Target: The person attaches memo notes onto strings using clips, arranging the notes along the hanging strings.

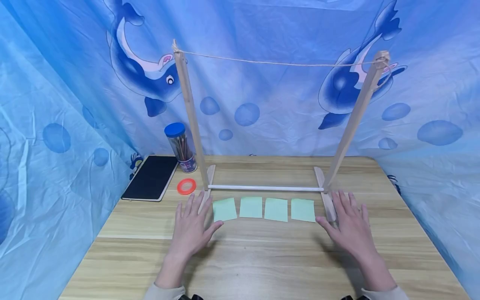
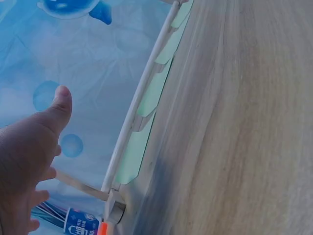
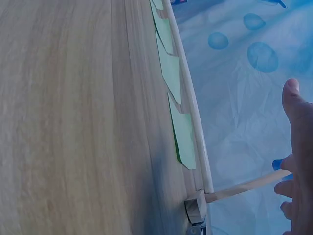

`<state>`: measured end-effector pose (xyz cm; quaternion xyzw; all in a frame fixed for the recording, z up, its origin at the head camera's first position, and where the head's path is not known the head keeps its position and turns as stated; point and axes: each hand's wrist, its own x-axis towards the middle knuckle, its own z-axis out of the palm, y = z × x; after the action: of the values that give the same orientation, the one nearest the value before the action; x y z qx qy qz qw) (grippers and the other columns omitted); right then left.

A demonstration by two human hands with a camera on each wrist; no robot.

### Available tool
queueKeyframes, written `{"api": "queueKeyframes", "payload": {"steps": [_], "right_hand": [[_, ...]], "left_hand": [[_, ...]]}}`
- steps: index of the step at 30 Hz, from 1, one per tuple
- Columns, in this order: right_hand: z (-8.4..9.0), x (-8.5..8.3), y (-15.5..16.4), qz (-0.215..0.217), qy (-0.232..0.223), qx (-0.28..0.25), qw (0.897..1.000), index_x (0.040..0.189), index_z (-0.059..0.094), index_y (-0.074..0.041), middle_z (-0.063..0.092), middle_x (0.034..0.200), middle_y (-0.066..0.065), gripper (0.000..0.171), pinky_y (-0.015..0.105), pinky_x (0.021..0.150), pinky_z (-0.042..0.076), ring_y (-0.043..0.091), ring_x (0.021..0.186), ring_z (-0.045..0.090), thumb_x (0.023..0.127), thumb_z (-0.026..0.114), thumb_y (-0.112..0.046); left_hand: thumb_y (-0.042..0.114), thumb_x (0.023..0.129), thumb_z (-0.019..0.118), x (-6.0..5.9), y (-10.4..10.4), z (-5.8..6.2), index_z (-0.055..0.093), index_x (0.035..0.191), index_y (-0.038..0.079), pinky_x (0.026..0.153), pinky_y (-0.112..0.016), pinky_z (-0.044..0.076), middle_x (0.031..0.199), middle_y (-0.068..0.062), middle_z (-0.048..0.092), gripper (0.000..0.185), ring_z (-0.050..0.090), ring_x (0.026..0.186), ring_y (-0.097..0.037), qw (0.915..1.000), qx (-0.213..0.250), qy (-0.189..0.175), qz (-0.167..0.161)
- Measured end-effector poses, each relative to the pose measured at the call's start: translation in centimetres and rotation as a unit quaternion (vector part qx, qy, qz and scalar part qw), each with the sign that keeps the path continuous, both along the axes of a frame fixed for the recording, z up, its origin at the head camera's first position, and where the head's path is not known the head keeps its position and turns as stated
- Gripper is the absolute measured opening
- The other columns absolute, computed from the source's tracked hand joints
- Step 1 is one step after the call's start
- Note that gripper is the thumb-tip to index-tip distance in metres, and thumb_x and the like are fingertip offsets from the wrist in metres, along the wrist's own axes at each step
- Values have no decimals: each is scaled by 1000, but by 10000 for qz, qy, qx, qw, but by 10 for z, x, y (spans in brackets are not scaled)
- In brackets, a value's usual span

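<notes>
Head view shows the left hand (image 1: 192, 227) lying flat on the wooden table (image 1: 262, 266), fingers straight and spread, holding nothing; its fingertips reach the left foot of the wooden rack (image 1: 262, 188) and its thumb lies just beside the leftmost of the four green paper squares (image 1: 264, 208). The right hand (image 1: 350, 225) lies the same way on the other side, palm down, fingers straight and empty, beside the rack's right foot, its thumb pointing at the rightmost square. The four squares lie in a row on the table between the two hands, just in front of the rack's white crossbar (image 1: 265, 188), close together.

The rack's two slanting posts rise from the feet, and a string (image 1: 277, 63) runs between their tops. Left of the rack, near the left hand, lies a red tape ring (image 1: 186, 186); behind it stands a clear jar with a blue lid (image 1: 181, 146) holding pencils, and a black tablet (image 1: 151, 177) lies flat at the table's left edge. Blue dolphin-print cloth (image 1: 262, 104) hangs behind and along both sides.
</notes>
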<state>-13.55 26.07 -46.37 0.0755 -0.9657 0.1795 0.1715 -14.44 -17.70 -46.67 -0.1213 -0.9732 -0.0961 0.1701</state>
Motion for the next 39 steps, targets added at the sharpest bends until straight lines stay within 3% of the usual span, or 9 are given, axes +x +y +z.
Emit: {"api": "queueKeyframes", "payload": {"steps": [3, 5, 8, 10, 17, 22, 30, 34, 39], "right_hand": [[0, -4, 4, 161, 258, -338, 9990, 147, 28, -11, 26, 150, 20, 85, 63, 109, 2, 38, 141, 12, 82, 65, -50], [1, -9, 9, 297, 650, -559, 9959, 142, 38, -6, 36, 144, 22, 79, 63, 106, 17, 42, 134, 28, 79, 72, -41], [0, -15, 19, 365, 1183, -824, 9889, 132, 51, -3, 52, 129, 23, 67, 59, 90, 39, 40, 107, 53, 76, 77, -29], [-3, -18, 27, 358, 1298, -881, 9870, 128, 55, -2, 59, 118, 21, 60, 53, 79, 45, 37, 94, 59, 76, 77, -25], [-19, -21, 47, 257, 596, -657, 9957, 117, 61, 1, 65, 105, 20, 49, 54, 74, 49, 36, 89, 61, 79, 76, -27], [-27, -22, 54, 367, -122, -360, 9986, 115, 63, -1, 62, 80, 10, 54, 35, 53, 46, 21, 65, 53, 74, 79, -33], [-31, -22, 59, 510, -734, -353, 9954, 102, 70, -5, 63, 104, 20, 41, 54, 78, 48, 37, 93, 59, 70, 82, -28], [-34, -21, 61, 456, -917, -240, 9944, 100, 71, -4, 65, 92, 11, 39, 42, 69, 48, 25, 80, 58, 70, 82, -26], [-33, -16, 66, 353, -1092, -186, 9932, 102, 69, -3, 60, 80, 2, 45, 29, 58, 43, 13, 68, 51, 70, 82, -33]], "left_hand": [[67, 82, 52, -4, -3, -2, 40, 143, 19, 108, -62, 15, 151, -9, 29, 78, 22, 139, -35, 9995, 312, -52, -94], [63, 83, 55, -10, -5, -4, 40, 142, 18, 108, -60, 18, 150, -10, 31, 76, 24, 138, -35, 9980, 600, -70, -178], [56, 84, 60, -19, -9, -9, 44, 139, 13, 106, -57, 24, 144, -12, 39, 71, 31, 134, -34, 9941, 1022, 25, -364], [49, 85, 64, -25, -10, -12, 48, 136, 9, 106, -54, 28, 141, -14, 44, 67, 36, 131, -34, 9910, 1231, 75, -525], [37, 86, 67, -41, -6, -24, 52, 130, 2, 109, -45, 30, 134, -17, 50, 59, 42, 128, -33, 9857, 1422, -203, -885], [35, 86, 67, -46, -3, -29, 53, 129, -1, 109, -45, 32, 134, -16, 50, 58, 43, 127, -32, 9859, 1403, -514, -749], [30, 82, 72, -50, -2, -35, 56, 126, 3, 110, -45, 30, 131, -15, 54, 54, 41, 129, -31, 9859, 1201, -977, -627], [28, 82, 73, -51, 0, -36, 61, 120, 3, 109, -43, 31, 122, -12, 60, 47, 43, 128, -29, 9861, 1163, -1023, -597], [21, 79, 75, -51, 2, -36, 65, 115, 7, 100, -41, 42, 114, -8, 64, 40, 55, 112, -25, 9851, 1311, -997, -502]]}}
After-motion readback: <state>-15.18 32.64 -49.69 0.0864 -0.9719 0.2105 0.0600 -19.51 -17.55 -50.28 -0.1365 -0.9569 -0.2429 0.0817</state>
